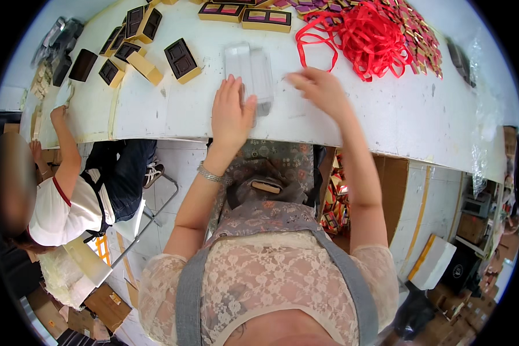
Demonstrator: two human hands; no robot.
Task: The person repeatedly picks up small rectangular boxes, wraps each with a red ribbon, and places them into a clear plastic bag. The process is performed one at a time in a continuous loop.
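Note:
Flat clear plastic sleeves (261, 71) lie on the white worktable in front of me, side by side and partly overlapping. My left hand (230, 110) rests over their near left part, fingers straight and thumb out to the side. What lies under the palm is hidden. To the right of the sleeves, my right hand (320, 91) is above the table, blurred, with its fingers bent. Nothing can be made out in it. Just beyond it lies a loop of red ribbon (300, 49), leading to a tangled heap of red ribbon (372, 41).
Gold boxes with dark two-part trays (182, 60) stand at back left; filled gold boxes (266, 20) are at the back. Wrapped pieces (421, 43) spread behind the ribbon. A co-worker (69, 212) sits at left. Below the table stands a cardboard carton (382, 190).

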